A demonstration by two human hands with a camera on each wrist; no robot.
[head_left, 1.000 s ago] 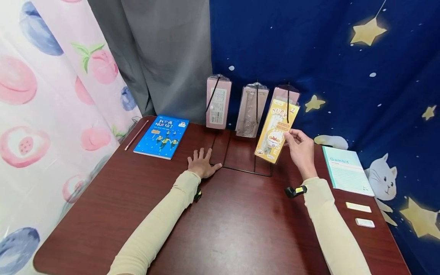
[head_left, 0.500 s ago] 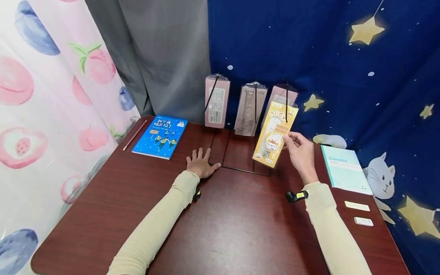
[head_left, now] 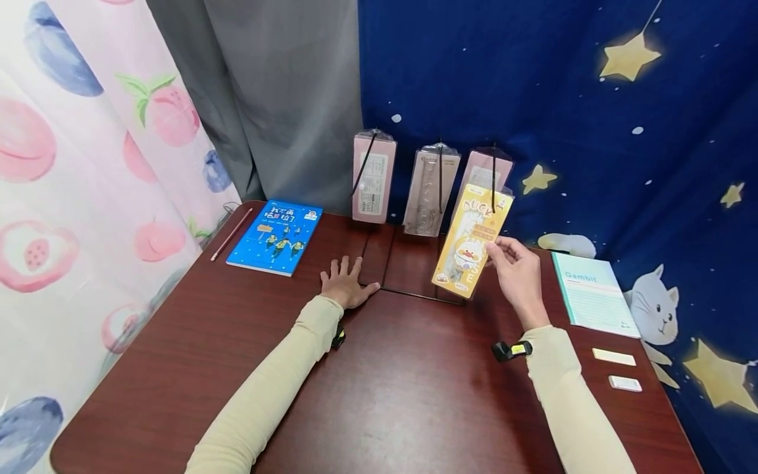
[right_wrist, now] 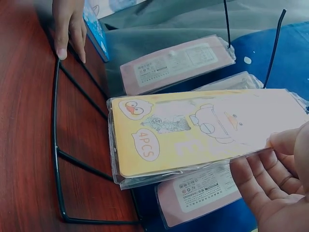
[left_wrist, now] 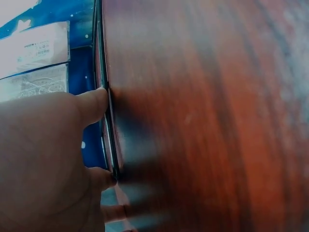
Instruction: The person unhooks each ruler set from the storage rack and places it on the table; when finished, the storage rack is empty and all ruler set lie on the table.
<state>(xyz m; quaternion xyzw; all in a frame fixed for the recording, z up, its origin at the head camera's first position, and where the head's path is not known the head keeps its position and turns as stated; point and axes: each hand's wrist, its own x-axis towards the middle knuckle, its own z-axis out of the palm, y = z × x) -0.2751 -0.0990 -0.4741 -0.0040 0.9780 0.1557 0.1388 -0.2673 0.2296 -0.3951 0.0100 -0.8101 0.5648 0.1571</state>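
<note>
A yellow duck-print package (head_left: 470, 240) in clear plastic is pinched at its right edge by my right hand (head_left: 518, 273), thumb in front. The black rod of the right-hand hook (head_left: 493, 178) crosses its top end; whether the rod passes through the package's hole I cannot tell. Behind it hangs a pink package (head_left: 488, 164), partly covered. My left hand (head_left: 345, 284) lies with fingers spread at the front left of the black wire rack's base (head_left: 417, 295); in the left wrist view its thumb touches the wire. Its fingers are straight.
Two more packages, a pink one (head_left: 374, 178) and a clear-fronted one (head_left: 431, 191), hang on the other hooks. At left lie a blue book (head_left: 275, 237) and a pencil (head_left: 231, 235). At right are a notebook (head_left: 595, 294) and two small pale blocks, including a white one (head_left: 624, 383).
My right hand has drawn the yellow package down and towards me, uncovering more of the pink package behind it. My left hand has stayed at the rack's base.
</note>
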